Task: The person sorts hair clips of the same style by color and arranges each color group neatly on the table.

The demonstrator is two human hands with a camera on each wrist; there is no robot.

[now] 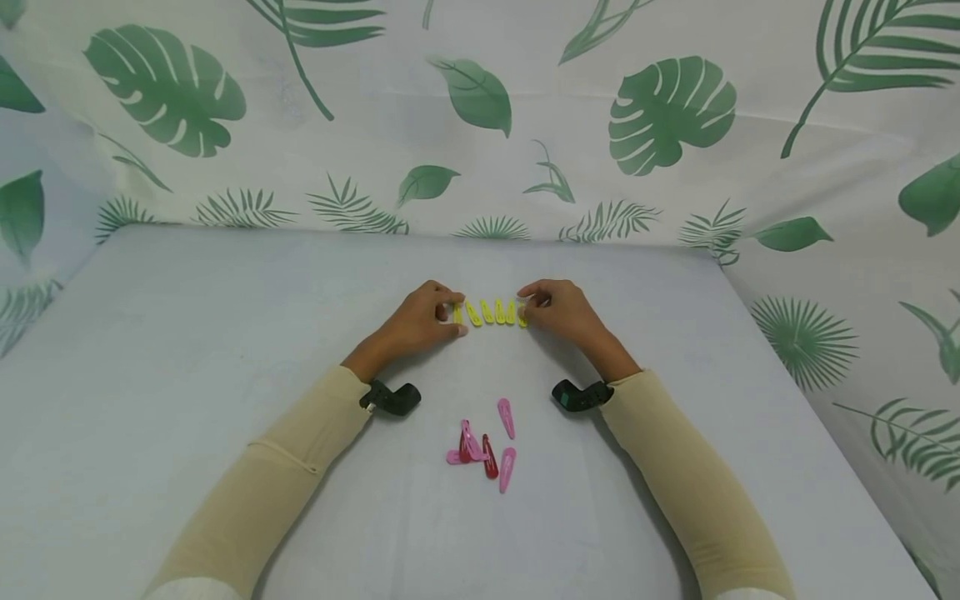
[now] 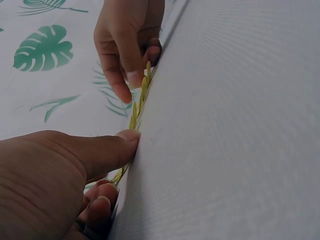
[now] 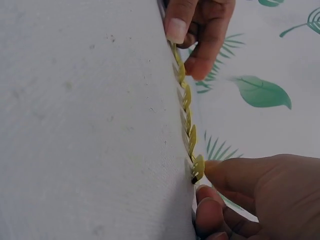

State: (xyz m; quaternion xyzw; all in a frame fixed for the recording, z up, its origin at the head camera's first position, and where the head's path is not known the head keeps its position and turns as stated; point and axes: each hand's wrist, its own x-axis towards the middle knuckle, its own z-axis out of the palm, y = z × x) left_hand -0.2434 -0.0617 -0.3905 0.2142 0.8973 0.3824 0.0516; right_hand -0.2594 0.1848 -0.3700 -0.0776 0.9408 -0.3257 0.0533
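Several yellow snap hair clips [image 1: 487, 312] lie side by side in a short row on the table. At the row's left end, my left hand [image 1: 420, 321] pinches the first yellow clip [image 1: 457, 313] lengthwise, index finger at its far end and thumb at its near end. My right hand [image 1: 561, 312] holds the yellow clip [image 3: 198, 168] at the right end, its thumb against the clip and its other fingers bent close by. In the left wrist view, the left thumb [image 2: 120, 145] covers part of the row.
Nearer to me lies a loose group of pink hair clips [image 1: 507, 469] and red hair clips [image 1: 491, 458], some overlapping. Another pink clip [image 1: 506, 417] lies just beyond them. A leaf-printed cloth [image 1: 480, 150] hangs behind the white table [image 1: 225, 333].
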